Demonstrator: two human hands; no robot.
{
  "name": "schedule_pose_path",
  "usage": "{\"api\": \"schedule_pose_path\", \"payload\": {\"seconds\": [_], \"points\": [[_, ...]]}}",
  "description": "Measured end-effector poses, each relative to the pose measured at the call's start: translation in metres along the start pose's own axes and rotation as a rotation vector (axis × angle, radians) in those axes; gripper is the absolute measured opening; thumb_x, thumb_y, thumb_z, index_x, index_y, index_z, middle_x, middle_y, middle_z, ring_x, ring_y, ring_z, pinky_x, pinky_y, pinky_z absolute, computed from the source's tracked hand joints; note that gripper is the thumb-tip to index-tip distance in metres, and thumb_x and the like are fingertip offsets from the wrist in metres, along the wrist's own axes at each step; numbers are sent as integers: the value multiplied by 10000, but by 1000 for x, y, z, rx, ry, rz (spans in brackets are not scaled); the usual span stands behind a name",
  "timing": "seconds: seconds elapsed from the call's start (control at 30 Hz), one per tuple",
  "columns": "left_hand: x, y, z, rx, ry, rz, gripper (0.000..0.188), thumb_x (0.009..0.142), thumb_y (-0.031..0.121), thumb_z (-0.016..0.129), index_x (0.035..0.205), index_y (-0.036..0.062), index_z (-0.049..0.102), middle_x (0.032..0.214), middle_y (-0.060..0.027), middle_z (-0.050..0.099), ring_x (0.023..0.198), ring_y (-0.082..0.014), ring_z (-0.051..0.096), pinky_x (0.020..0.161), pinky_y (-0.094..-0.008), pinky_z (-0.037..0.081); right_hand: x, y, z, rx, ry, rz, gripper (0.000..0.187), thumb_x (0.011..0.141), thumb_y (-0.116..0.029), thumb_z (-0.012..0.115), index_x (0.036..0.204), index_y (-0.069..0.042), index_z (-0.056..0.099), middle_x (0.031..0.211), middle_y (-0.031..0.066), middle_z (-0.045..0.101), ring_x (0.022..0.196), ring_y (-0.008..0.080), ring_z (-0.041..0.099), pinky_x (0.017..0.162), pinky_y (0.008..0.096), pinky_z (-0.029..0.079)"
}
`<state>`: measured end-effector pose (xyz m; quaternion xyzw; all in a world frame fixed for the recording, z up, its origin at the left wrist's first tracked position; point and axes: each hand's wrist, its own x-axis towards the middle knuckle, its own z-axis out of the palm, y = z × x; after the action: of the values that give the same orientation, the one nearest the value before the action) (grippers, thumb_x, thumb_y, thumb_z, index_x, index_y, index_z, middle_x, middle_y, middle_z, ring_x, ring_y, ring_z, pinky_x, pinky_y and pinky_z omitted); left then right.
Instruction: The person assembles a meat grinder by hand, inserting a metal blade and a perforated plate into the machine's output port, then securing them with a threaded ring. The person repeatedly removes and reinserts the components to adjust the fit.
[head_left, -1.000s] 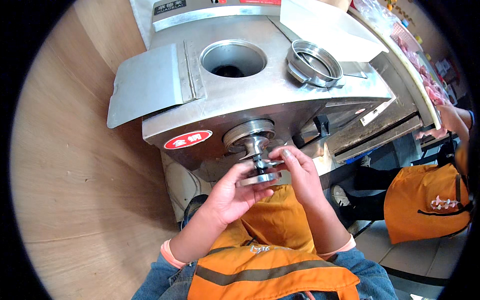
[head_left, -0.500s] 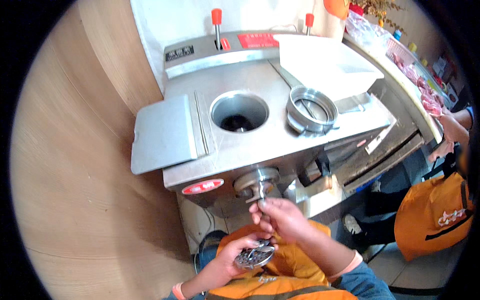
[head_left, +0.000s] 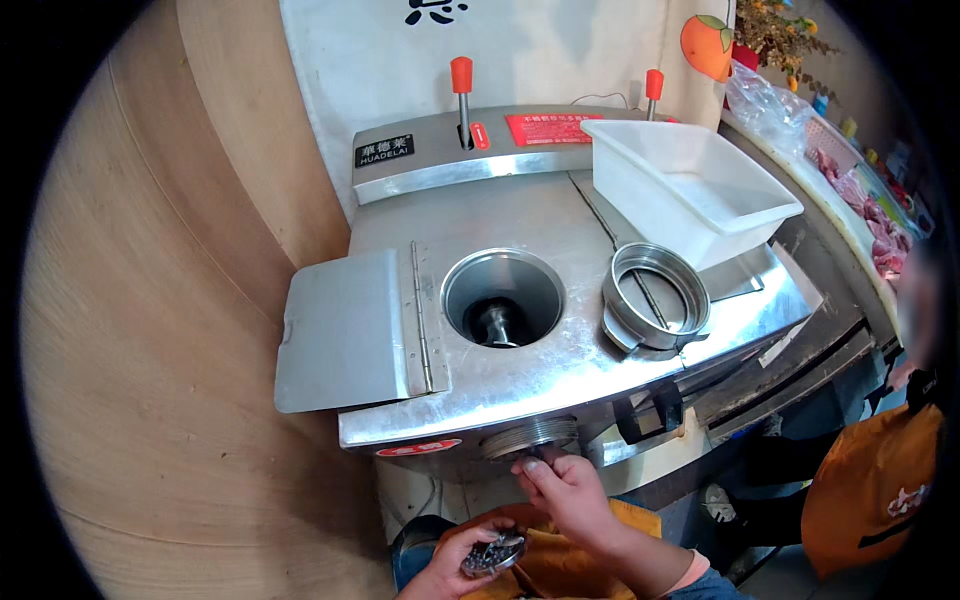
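A stainless-steel meat grinder (head_left: 480,210) stands before me, its round feed opening (head_left: 525,285) uncovered and a metal auger (head_left: 497,322) showing down inside. My right hand (head_left: 572,495) is closed at the threaded outlet (head_left: 530,434) on the front, thumb and fingers pinching the auger's end, which the hand mostly hides. Lower and to the left, my left hand (head_left: 455,562) grips a round perforated grinder plate (head_left: 496,556). A bladed metal piece seems to lie on top of the plate. On the machine's top rests a metal locking ring (head_left: 617,316) with lugs.
A flat hinged lid (head_left: 345,325) is folded out left, beside a wooden wall (head_left: 180,330). A white plastic tub (head_left: 700,222) sits at the machine's back right. Two red-knobbed levers (head_left: 461,75) rise behind. At far right, a person in an orange apron (head_left: 865,490) stands by a counter with raw meat (head_left: 885,240).
My right hand has moved in closer against the outlet, and the auger shows more plainly through the feed opening. The view has tilted up. My left hand still holds the plate.
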<state>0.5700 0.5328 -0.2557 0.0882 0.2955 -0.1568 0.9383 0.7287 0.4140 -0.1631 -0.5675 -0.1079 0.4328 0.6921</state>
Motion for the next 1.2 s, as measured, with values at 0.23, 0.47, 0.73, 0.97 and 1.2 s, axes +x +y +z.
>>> {"api": "schedule_pose_path", "payload": {"seconds": [0.23, 0.47, 0.73, 0.97, 1.2], "points": [[-1, 0, 12, -99, -112, 33, 314, 804, 66, 507, 1109, -7, 518, 1105, -176, 593, 1019, -280, 611, 813, -351, 549, 12, 2, 0, 78, 43, -49, 206, 931, -154, 505, 935, 38, 579, 652, -1, 467, 526, 57, 357, 468, 218, 288], [4, 0, 9, -51, -70, -20, 308, 799, 65, 506, 1094, -17, 542, 1089, -182, 601, 1017, -293, 610, 854, -367, 531, 13, 8, 3, 583, -95, 11, 199, 928, -156, 505, 963, 33, 553, 696, 21, 467, 506, 75, 345, 456, 227, 280], [-18, 0, 47, 687, 247, 232, 354, 806, 102, 520, 1151, 35, 557, 1101, -120, 627, 973, -219, 634, 742, -312, 555, 13, -5, 9, -909, 400, -543, 216, 858, -191, 572, 788, 9, 612, 555, -5, 493, 505, 73, 442, 460, 260, 350], [-5, 12, 39, -9, -259, 19, 401, 860, 127, 484, 1228, -31, 496, 1057, -153, 636, 955, -224, 639, 809, -314, 544, 15, 2, 9, 54, 189, -93, 318, 944, -267, 455, 943, 17, 599, 634, 0, 499, 485, 69, 385, 446, 214, 285], [2, 21, 43, -36, -371, 47, 390, 912, 180, 418, 1222, -47, 488, 1062, -175, 629, 978, -256, 626, 841, -347, 534, -27, 5, -15, -395, 129, -101, 247, 898, -187, 577, 1053, -3, 636, 707, -16, 523, 614, 50, 466, 545, 185, 374]]}}
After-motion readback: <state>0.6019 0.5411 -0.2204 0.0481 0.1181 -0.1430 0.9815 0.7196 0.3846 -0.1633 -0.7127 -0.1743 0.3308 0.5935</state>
